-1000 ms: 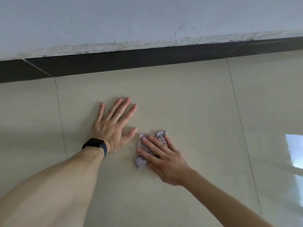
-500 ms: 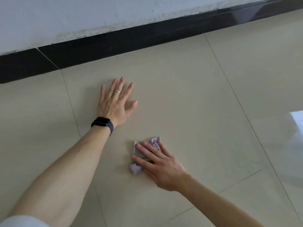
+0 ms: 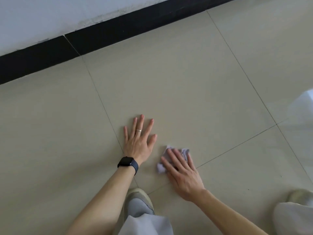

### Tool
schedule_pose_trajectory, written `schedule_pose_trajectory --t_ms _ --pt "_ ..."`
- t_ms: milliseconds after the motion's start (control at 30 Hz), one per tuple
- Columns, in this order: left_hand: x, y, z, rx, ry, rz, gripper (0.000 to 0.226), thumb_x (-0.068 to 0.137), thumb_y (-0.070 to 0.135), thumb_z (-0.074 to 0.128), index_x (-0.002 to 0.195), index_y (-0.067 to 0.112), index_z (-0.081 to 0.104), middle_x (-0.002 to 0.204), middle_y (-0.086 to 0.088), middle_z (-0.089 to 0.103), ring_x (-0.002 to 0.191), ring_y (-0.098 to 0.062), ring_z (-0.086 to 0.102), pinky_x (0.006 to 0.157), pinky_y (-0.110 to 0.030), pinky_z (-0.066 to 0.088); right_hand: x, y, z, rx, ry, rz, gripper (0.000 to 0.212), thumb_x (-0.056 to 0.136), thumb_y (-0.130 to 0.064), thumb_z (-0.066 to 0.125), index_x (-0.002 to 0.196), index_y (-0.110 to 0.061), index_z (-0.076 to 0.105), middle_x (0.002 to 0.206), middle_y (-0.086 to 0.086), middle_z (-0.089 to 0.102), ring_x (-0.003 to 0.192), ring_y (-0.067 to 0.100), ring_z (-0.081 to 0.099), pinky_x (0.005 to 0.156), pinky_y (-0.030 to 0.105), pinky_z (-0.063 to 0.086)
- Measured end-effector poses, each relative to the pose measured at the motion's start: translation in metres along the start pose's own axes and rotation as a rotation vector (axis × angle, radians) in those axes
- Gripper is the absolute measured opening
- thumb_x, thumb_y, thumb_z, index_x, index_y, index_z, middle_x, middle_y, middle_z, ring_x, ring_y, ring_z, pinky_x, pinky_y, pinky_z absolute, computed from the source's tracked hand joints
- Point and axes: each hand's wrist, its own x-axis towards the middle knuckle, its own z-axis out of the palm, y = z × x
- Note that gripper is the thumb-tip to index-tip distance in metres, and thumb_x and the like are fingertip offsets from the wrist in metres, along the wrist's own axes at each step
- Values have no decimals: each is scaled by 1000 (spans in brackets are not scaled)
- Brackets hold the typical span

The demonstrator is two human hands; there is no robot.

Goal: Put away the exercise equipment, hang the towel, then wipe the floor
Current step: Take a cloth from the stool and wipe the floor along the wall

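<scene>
Glossy smooth floor tiles [image 3: 186, 85]; crumpled soft cloth [image 3: 162, 167] (pale lilac); scuffed matt wall [image 3: 50, 17].

No readable text or numbers.
The smartwatch [image 3: 126, 161] face on the left wrist shows dark, with nothing legible.

Rests left hand [image 3: 138, 141] palm down on floor [image 3: 186, 90], fingers straight and spread, thumb out toward the right. Reaches in from lower left with bare forearm, wrist bent back. Presses right hand [image 3: 182, 173] flat on cloth [image 3: 160, 168], fingers straight, close together, angled forward and left. Reaches in from lower right with bare right forearm. Sets hands side by side, near, not touching.
</scene>
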Motion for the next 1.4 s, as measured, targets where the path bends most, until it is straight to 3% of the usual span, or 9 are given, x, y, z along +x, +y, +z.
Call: schedule_pose_trajectory --t_ms 100,333,533,600,833,1067,1133,1300,1400 --pt "-2 -7 -10 -64 -10 21 60 98 52 29 156 41 16 167 4 2 153 -21 4 119 -61 11 24 37 -15 -48 -33 -226 51 105 -43 37 155 -35 29 165 -3 21 153 18 16 122 50 20" --pt "-50 -80 -28 -13 112 -355 66 95 52 31 157 32 21 167 -3 4 152 -29 10 115 -64 15 151 19 -41 307 126 804 58 105 -37 28 159 -34 9 168 -2 -8 154 17 -10 122 54 -6" --pt "-71 -119 -24 38 78 -373 67 94 64 30 156 40 19 166 -1 10 151 -26 14 116 -58 20 114 -59 -8 -48 -126 -557 52 106 -43 30 157 -34 25 167 -2 11 154 18 8 124 51 10" --pt "-67 -123 -31 67 164 -346 61 94 61 38 151 39 36 160 -4 32 141 -29 35 109 -52 30 153 -31 -22 -152 -152 -743 51 107 -46 27 157 -35 24 167 -4 13 154 16 11 125 47 10" --pt "-25 -160 -62 70 215 -381 60 96 57 31 153 39 28 162 -2 23 144 -29 29 113 -53 21 257 -23 -53 172 13 437 55 106 -40 27 159 -33 14 168 1 -3 154 20 -4 121 56 -2" --pt "43 -207 -84 -7 161 -526 68 95 66 12 156 40 -6 165 4 -16 153 -19 -10 119 -58 -7 271 -31 -42 -213 -191 -829 52 107 -46 25 158 -37 19 167 -5 10 154 15 7 124 46 14" --pt "46 -214 -84 -3 154 -529 68 95 68 11 155 43 -10 164 7 -19 152 -16 -11 120 -58 -5 329 -4 -56 -252 -106 -654 53 107 -49 21 158 -38 14 167 -5 10 154 17 11 124 44 13" --pt "49 -218 -77 10 171 -547 68 94 68 11 154 45 -11 164 10 -19 152 -15 -9 120 -56 -3 451 5 -85 153 113 527 55 106 -49 17 159 -35 11 168 -3 -2 154 17 -4 123 50 -5" --pt "52 -221 -79 3 155 -543 69 94 67 16 155 44 -5 165 9 -15 153 -16 -4 120 -57 0 458 -62 -65 210 171 696 56 106 -41 24 159 -31 10 168 0 -5 154 19 -7 122 53 -8"
